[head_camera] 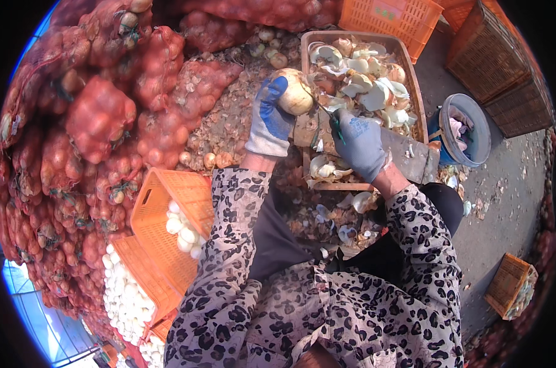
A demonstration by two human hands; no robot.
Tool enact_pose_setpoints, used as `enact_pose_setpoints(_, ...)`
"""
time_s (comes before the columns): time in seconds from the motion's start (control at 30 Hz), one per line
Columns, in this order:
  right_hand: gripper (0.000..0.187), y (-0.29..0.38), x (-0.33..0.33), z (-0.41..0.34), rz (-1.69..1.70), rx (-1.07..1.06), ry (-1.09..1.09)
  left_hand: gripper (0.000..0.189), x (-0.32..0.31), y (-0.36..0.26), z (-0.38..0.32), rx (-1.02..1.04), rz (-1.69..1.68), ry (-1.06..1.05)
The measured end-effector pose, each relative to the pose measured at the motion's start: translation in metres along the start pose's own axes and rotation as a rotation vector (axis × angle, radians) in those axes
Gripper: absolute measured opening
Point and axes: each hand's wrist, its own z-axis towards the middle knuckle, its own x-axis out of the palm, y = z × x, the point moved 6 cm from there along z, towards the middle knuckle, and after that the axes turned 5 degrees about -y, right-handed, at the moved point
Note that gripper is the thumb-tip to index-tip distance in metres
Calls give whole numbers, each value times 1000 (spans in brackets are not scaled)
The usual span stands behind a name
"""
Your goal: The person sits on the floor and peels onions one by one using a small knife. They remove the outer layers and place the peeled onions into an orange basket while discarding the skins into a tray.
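Note:
My left hand (271,122), in a white and blue coated work glove, grips a large onion (297,94) with pale yellow skin. In my right hand (358,142), gloved in grey, is a small knife (321,106). Its narrow dark blade points up and left, with the tip at the onion's right side; whether it cuts in cannot be told. Both hands are over the near left part of an orange plastic tray (418,106) full of onion peels (374,92). A flat board (404,158) lies across the tray under my right hand.
Red mesh sacks of onions (100,119) are piled on the left. An orange crate (167,239) at my left holds peeled white onions (183,230). A blue bucket (478,142) with cloth stands right of the tray. Stacked crates (489,64) are at far right. Peels litter the floor.

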Motion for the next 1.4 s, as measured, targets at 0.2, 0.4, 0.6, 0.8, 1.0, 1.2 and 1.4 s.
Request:
enact_pose_setpoints(0.2, 13, -10, 6, 3, 17, -50, 43, 44, -15, 5, 1, -229, -97, -69)
enact_pose_setpoints(0.4, 13, 5, 18, -5, 181, 218, 2, 40, -17, 9, 7, -208, -175, -60)
enact_pose_setpoints(0.6, 19, 13, 38, -16, 844, 715, 122, 41, -21, 25, 17, -143, -166, -94)
enact_pose_setpoints(0.8, 18, 39, 22, -16, 1249, 974, 291, 45, -8, 27, 13, -206, -249, -79)
enact_pose_setpoints(1.0, 15, 11, 3, -9, 285, 305, -19, 47, -1, 13, 11, -204, -276, -92)
enact_pose_setpoints(1.2, 14, 18, -12, 9, -83, -9, -88, 54, 3, 24, 2, -278, -227, -103)
enact_pose_setpoints(1.4, 13, 7, -3, 16, -232, 8, -94, 55, -1, 40, 3, -356, -286, -14)
